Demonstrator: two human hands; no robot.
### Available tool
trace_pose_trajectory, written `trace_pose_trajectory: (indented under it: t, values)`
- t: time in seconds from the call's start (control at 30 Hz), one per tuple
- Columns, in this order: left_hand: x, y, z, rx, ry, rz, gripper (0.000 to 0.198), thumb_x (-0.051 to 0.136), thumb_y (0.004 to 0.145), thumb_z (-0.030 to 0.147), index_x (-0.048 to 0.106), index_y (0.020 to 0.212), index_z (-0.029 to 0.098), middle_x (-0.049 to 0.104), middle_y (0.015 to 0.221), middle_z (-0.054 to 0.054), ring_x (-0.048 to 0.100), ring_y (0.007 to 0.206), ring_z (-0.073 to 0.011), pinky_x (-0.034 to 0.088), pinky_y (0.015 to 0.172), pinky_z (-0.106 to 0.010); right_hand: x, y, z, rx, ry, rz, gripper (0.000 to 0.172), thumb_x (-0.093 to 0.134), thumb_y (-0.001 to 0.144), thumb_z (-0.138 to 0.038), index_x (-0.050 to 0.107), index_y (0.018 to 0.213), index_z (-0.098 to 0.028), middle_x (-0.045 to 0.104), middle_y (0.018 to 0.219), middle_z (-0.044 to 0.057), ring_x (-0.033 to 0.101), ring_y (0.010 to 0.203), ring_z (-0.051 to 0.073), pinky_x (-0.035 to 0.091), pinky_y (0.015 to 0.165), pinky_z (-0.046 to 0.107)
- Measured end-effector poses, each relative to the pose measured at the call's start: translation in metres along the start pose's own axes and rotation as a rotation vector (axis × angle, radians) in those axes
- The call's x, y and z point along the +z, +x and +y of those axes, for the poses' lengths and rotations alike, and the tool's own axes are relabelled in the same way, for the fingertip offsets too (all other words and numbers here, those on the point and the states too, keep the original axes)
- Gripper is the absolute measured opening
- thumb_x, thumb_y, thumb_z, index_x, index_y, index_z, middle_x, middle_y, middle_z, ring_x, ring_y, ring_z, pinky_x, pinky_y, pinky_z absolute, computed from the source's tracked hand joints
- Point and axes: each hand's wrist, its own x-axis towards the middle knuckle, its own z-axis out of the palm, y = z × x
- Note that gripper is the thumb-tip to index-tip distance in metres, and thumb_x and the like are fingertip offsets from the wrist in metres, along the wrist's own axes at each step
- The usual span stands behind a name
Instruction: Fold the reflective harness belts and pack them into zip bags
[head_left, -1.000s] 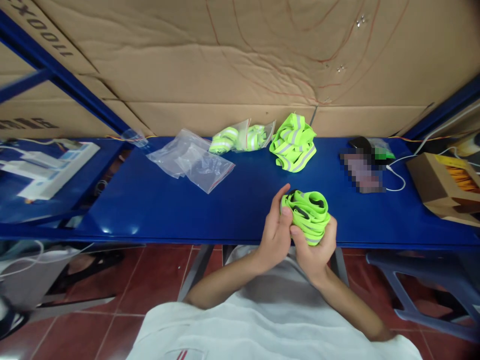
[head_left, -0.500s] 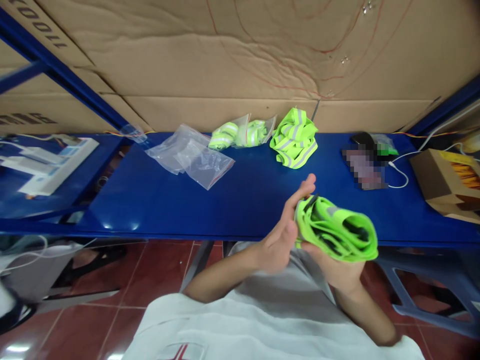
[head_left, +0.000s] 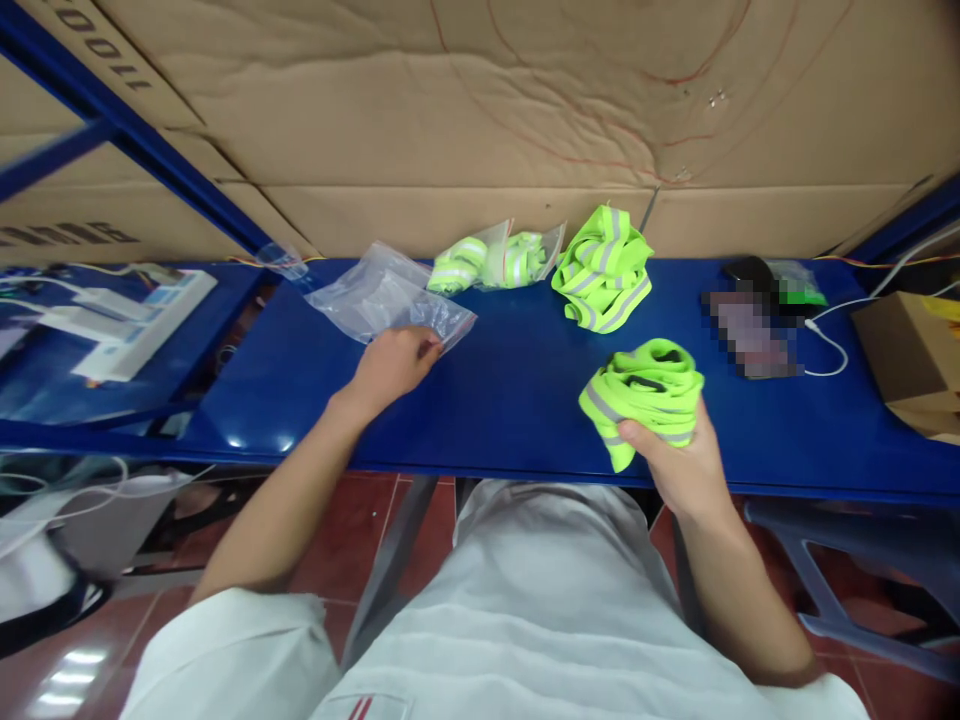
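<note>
My right hand point(head_left: 679, 465) grips a folded neon-green reflective vest point(head_left: 645, 392) above the front edge of the blue table point(head_left: 517, 400). My left hand point(head_left: 394, 362) reaches out to the left, its fingers closed on the edge of a clear zip bag point(head_left: 390, 300) that lies in a small stack. A second loose green vest point(head_left: 604, 270) lies at the back of the table. A bagged green vest point(head_left: 491, 260) sits beside it against the cardboard wall.
A phone-like item point(head_left: 750, 330) with a white cable lies at the right, and a cardboard box point(head_left: 911, 365) stands at the far right. A white power strip point(head_left: 135, 320) rests on the left shelf. Cardboard sheets point(head_left: 480, 120) back the table.
My left hand has let go of the folded vest and moved left to the clear bags. My right hand alone holds the vest, now lifted over the table edge.
</note>
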Motion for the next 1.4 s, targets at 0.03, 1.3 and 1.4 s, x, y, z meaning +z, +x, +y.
trace_pose_trajectory:
  t: [0.03,1.3,1.4]
  values:
    - [0.004,-0.003,0.005,0.027,-0.012,0.008,0.028,0.052,0.104,0.029,0.076,0.112,0.017,0.080,0.111,-0.012,0.075,0.098,-0.0295,0.055,0.085,-0.037,0.006,0.002,-0.003,0.098,0.042,-0.085,0.071,0.098,0.074,-0.038,0.062,0.134,-0.025,0.076,0.129,0.009,0.074,0.119,0.028,0.062,0.105,0.044]
    - [0.012,-0.044,0.121,0.702,0.174,0.705,0.011,0.063,0.101,0.008,0.066,0.111,0.013,0.077,0.097,-0.010,0.071,0.081,-0.0228,0.049,0.073,-0.038,0.017,0.038,-0.019,0.604,0.114,-0.559,0.093,0.097,0.075,-0.040,0.051,0.156,-0.031,0.078,0.123,0.005,0.078,0.091,0.020,0.060,0.061,0.023]
    - [0.016,-0.042,0.120,0.718,0.138,0.616,0.018,0.054,0.104,0.006,0.068,0.113,0.014,0.077,0.102,-0.010,0.072,0.086,-0.0226,0.050,0.076,-0.037,0.014,0.040,-0.020,0.620,0.119,-0.560,0.101,0.097,0.074,-0.039,0.045,0.161,-0.032,0.079,0.120,0.005,0.078,0.084,0.020,0.058,0.055,0.023]
